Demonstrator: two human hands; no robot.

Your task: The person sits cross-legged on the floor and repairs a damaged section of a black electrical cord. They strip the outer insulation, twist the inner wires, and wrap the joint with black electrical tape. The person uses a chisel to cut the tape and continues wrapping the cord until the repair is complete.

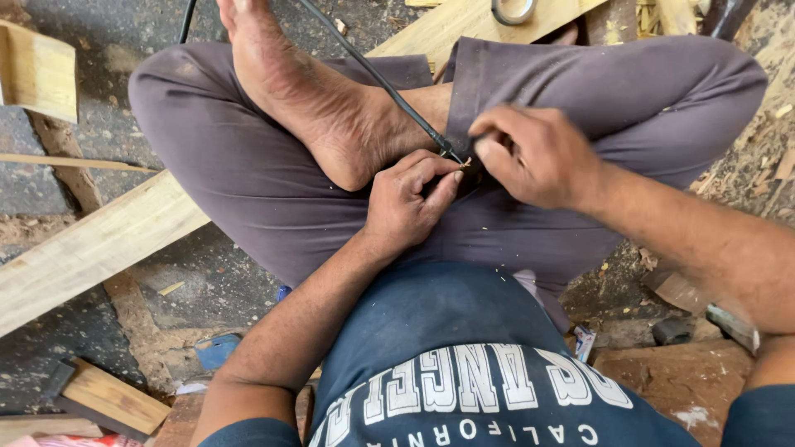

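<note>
one person sits cross-legged on the ground, seen from above: two legs in grey-purple trousers (248, 165), one bare foot (315, 108) resting on the opposite thigh, one dark blue printed shirt (464, 364) at the bottom edge.

timber, counted: one long pale plank (99, 244) runs diagonally under the left knee; one second pale plank (464, 25) lies beyond the legs at the top; one short pale block (37, 70) sits at the upper left; one small wood block (112, 397) on a dark base lies at the lower left. wood chips and sawdust are scattered on the dark ground at both sides.

one black cable (373, 74) comes down from the top edge, crosses the foot and ankle, and ends between the two hands over the lap. its end shows a short bare tip, copper-coloured, just at the fingertips.

one metal ring (513, 12) lies on the upper plank, partly cut off by the frame. one small blue object (217, 349) lies on the ground near the left elbow; its kind cannot be told.

two hands, both at the cable end. left hand (406, 203) is curled, thumb and forefinger pinching the bare tip from below. right hand (534, 157) is closed with fingers bent, gripping the cable's end from the other side; whether it also holds a small tool cannot be told. the hands nearly touch.
</note>
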